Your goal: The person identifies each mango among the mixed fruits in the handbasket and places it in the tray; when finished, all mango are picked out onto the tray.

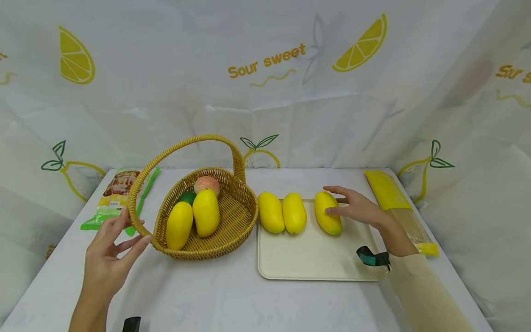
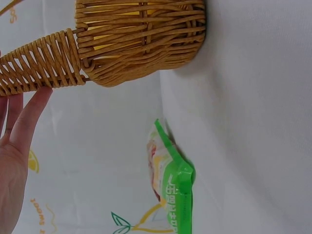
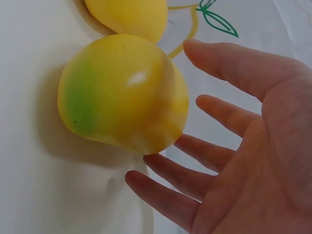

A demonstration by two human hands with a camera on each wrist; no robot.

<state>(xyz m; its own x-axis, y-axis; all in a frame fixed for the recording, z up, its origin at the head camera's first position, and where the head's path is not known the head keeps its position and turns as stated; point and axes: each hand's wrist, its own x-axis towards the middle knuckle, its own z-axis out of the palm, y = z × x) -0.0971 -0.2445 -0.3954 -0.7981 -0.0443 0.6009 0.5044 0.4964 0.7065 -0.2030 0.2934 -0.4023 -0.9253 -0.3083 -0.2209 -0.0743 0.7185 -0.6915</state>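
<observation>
My left hand [image 1: 109, 258] holds the wicker basket [image 1: 232, 246] at the lower left end of its handle [image 1: 132, 198], thumb in front and fingers behind. Inside the basket lie two yellow mangoes [image 1: 206, 213], a peach [image 1: 207, 184] and a partly hidden green fruit [image 1: 187, 198]. On the cream tray [image 1: 307, 263] two mangoes [image 1: 271, 212] lie side by side at the left. Another mango [image 3: 122, 92], green at one end, lies to their right. My right hand [image 1: 358, 210] is around its far right side, fingers spread and fairly straight.
A green-edged snack bag [image 1: 109, 203] lies behind the basket at the left. To the right of the tray is a yellow package with a see-through part [image 1: 387, 191]. White printed cloth [image 1: 265, 110] hangs behind and on both sides of the table.
</observation>
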